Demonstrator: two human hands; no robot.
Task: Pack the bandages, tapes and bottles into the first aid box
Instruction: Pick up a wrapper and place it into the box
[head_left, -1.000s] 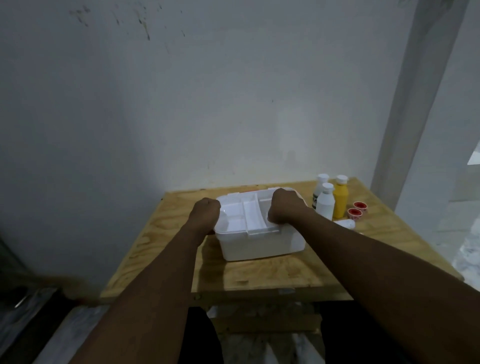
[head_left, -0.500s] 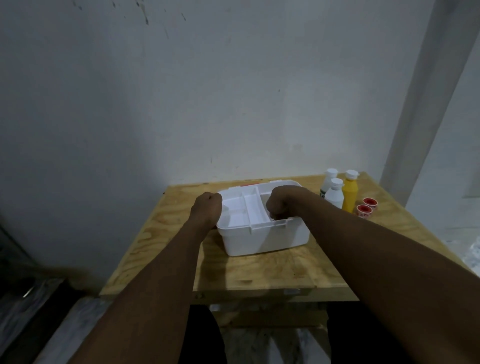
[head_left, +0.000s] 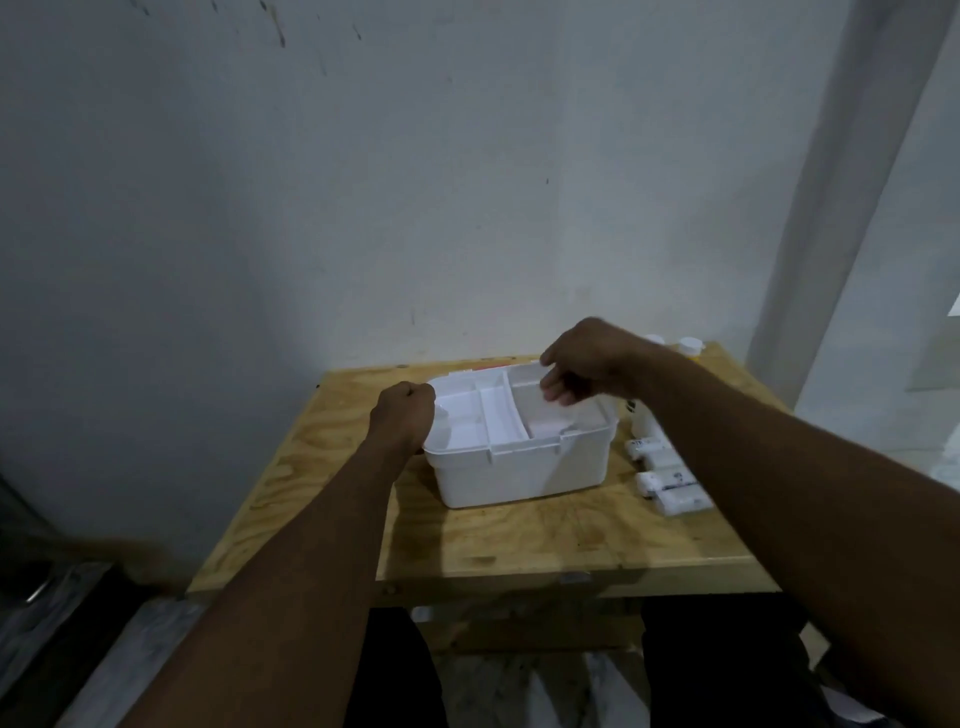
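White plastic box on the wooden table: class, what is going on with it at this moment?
A person works at the open white plastic first aid box on the plywood table. The left hand is closed on the box's left edge, steadying it. The right hand pinches the right end of the white divided inner tray, which sits tilted. White wrapped bandage rolls lie beside the box, not yet packed.

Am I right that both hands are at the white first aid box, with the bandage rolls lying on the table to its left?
Not quite. The head view shows the bandage rolls lying on the table to the right of the first aid box. Left hand and right hand are at it.
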